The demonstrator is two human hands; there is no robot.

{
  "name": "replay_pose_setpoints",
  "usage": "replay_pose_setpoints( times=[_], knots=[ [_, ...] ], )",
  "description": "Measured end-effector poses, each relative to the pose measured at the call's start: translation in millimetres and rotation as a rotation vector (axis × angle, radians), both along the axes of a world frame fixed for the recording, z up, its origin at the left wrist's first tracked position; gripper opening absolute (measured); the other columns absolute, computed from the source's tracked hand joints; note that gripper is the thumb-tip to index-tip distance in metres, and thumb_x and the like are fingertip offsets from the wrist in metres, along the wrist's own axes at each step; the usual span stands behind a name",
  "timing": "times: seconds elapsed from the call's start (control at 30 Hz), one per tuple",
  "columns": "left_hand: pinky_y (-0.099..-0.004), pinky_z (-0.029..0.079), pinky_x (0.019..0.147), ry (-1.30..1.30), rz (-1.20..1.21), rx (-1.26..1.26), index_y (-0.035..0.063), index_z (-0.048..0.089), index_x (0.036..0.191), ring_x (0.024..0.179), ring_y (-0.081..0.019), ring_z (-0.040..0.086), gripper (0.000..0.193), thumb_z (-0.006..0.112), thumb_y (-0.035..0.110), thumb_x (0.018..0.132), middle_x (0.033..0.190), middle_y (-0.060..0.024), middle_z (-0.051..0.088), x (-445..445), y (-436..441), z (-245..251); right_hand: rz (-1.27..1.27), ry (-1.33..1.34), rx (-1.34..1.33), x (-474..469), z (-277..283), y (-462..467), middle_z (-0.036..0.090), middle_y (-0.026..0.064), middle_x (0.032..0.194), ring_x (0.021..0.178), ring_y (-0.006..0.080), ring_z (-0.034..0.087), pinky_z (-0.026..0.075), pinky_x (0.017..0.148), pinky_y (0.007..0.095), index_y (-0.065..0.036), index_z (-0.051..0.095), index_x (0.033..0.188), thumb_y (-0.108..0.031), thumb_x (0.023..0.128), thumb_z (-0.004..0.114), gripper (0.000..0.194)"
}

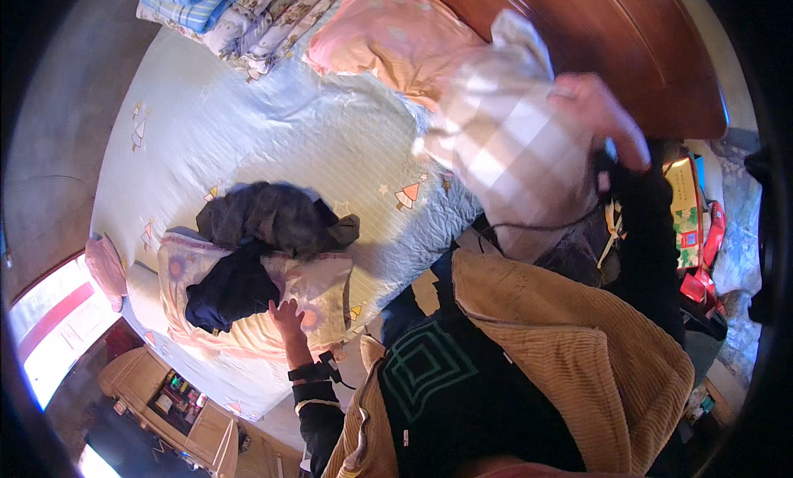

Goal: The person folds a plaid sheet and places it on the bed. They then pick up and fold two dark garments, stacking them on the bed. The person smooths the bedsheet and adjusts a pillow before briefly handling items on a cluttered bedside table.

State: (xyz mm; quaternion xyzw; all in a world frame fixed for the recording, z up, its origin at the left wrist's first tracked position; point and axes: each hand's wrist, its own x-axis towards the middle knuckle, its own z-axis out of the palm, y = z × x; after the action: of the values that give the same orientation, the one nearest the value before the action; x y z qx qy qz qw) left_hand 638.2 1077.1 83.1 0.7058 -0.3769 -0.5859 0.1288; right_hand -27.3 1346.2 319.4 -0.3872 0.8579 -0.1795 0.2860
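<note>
My right hand (600,112), blurred by motion, is at the right side of a beige-and-white checked cloth (514,149) and appears to grip its edge. This cloth is also blurred and hangs over the bed's near edge, overlapping a pink-orange pillow (390,38). On the left, my left hand (288,320) has its fingers spread, with a fingertip at the edge of a crumpled black garment (232,289). Beneath that garment lies a flower-patterned cloth (328,273), pale yellow and pink. A dark grey garment (272,214) is heaped just beyond it.
The bed (297,131) has a pale sheet with tree and star prints. Folded quilts (241,19) are stacked at its far corner, and a wooden headboard (619,38) rises at the right. A printed box (684,211) stands right of my arm; a wooden cabinet (139,379) is lower left.
</note>
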Motion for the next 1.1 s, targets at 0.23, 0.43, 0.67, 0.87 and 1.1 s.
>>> replay_pose_setpoints(
  times=[0.23,0.43,0.67,0.87,1.1],
  knots=[
    [-0.0355,0.046,0.074,0.105,0.01,0.082,0.0127,0.016,0.138,0.1,-0.022,0.052,0.074,0.059,0.009,0.078,0.118,-0.0144,0.049,-29.3,18.5,22.6,-0.161,0.702,-0.271,-116.3,-54.8,-69.3,0.064,0.0153,0.095,0.079,0.0238,0.06,0.048,0.072,0.0344,-0.005,0.056,0.115,-0.02,0.081,0.06,0.037],
    [-0.0363,0.046,0.076,0.022,0.052,0.169,0.0143,0.015,0.139,0.104,-0.0229,0.051,0.073,0.057,0.008,0.08,0.123,-0.014,0.046,-18.5,44.9,12.9,-0.56,0.632,-0.379,-61.0,-220.9,-29.9,0.058,0.0221,0.107,0.097,0.0351,0.057,0.045,0.081,0.0415,0.004,0.052,0.112,-0.033,0.079,0.062,0.05],
    [-0.0425,0.046,0.075,0.041,0.073,0.255,0.025,0.016,0.137,0.098,-0.0241,0.054,0.07,0.054,0.004,0.082,0.119,-0.0126,0.049,4.9,60.3,-2.9,-1.55,-1.137,-0.233,59.7,-362.5,53.4,0.056,0.0092,0.111,0.099,0.0265,0.055,0.041,0.092,0.0445,-0.006,0.047,0.117,-0.04,0.09,0.045,0.043],
    [-0.0382,0.048,0.071,0.064,0.028,0.203,0.0232,0.013,0.137,0.089,-0.0235,0.058,0.069,0.053,0.006,0.084,0.109,-0.0143,0.055,-0.9,65.8,-8.1,-1.65,-1.228,-0.456,70.3,-404.3,26.2,0.052,0.0106,0.117,0.106,0.026,0.051,0.04,0.095,0.0437,-0.006,0.044,0.122,-0.037,0.091,0.044,0.043],
    [-0.0353,0.049,0.068,0.107,0.06,0.181,0.0224,0.009,0.137,0.085,-0.0239,0.06,0.065,0.05,0.013,0.087,0.104,-0.0139,0.056,-3.2,72.8,-21.4,-1.451,-1.03,-0.668,61.2,-294.8,50.8,0.048,0.0121,0.124,0.115,0.0255,0.046,0.038,0.097,0.0427,-0.006,0.041,0.127,-0.033,0.093,0.042,0.044]
  ],
)
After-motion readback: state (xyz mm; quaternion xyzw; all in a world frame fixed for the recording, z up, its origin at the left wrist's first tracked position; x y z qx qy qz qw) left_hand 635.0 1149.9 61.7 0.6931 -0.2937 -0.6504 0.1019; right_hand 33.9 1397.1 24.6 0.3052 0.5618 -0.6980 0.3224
